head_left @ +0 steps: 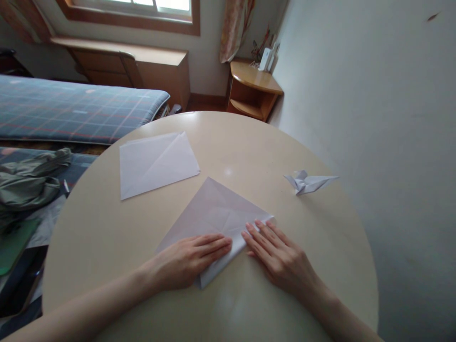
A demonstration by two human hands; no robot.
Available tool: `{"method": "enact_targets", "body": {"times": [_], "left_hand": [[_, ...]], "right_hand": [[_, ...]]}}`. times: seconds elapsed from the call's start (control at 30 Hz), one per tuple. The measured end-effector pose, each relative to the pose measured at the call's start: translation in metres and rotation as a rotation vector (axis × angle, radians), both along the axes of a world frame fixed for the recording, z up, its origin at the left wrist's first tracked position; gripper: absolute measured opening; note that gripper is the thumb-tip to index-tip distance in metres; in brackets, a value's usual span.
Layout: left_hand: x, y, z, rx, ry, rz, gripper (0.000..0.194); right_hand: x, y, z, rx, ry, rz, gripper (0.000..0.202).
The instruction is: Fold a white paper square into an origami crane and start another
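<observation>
A sheet of white paper (pixel 210 204) lies turned cornerwise on the table, with crease lines across it and its near right edge folded over. My left hand (pixel 194 259) rests flat on the lower left part of the sheet, fingers stretched toward the fold. On the right, my right hand (pixel 276 247) presses down with its fingers extended, the tips on the folded edge near the right corner. Neither hand grips anything. Part of the paper is hidden under the left hand.
A stack of white paper (pixel 156 164) lies at the back left of the round table (pixel 228 147). A folded paper crane (pixel 308 183) stands at the right. Beyond are a plaid mattress (pixel 78 109), a corner shelf (pixel 254 78) and a wall close on the right.
</observation>
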State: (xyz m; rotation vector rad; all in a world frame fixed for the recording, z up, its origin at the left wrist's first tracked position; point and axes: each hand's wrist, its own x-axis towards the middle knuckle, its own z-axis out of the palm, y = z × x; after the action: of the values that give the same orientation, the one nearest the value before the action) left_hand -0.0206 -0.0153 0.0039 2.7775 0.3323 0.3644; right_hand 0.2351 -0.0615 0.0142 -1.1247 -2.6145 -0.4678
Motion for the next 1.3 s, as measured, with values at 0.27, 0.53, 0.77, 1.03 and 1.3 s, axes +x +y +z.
{"method": "enact_targets", "body": {"times": [0.27,0.53,0.77,1.03,1.3], "left_hand": [[-0.001,0.000,-0.005,-0.027,0.017,0.007,0.057],[-0.002,0.000,-0.005,-0.067,0.022,0.005,0.058],[-0.002,-0.001,-0.004,-0.059,0.023,0.007,0.060],[-0.003,0.001,-0.004,-0.076,0.021,0.006,0.060],[-0.002,0.002,-0.002,-0.084,0.028,0.009,0.061]], "right_hand": [[0.003,0.001,-0.003,-0.029,0.021,0.004,0.032],[0.003,0.001,-0.004,-0.025,0.000,-0.011,0.032],[0.003,0.001,-0.003,-0.052,0.011,-0.006,0.033],[0.011,0.004,-0.006,-0.127,0.120,0.017,0.035],[0.037,0.014,-0.007,-0.286,0.225,0.130,0.042]]}}
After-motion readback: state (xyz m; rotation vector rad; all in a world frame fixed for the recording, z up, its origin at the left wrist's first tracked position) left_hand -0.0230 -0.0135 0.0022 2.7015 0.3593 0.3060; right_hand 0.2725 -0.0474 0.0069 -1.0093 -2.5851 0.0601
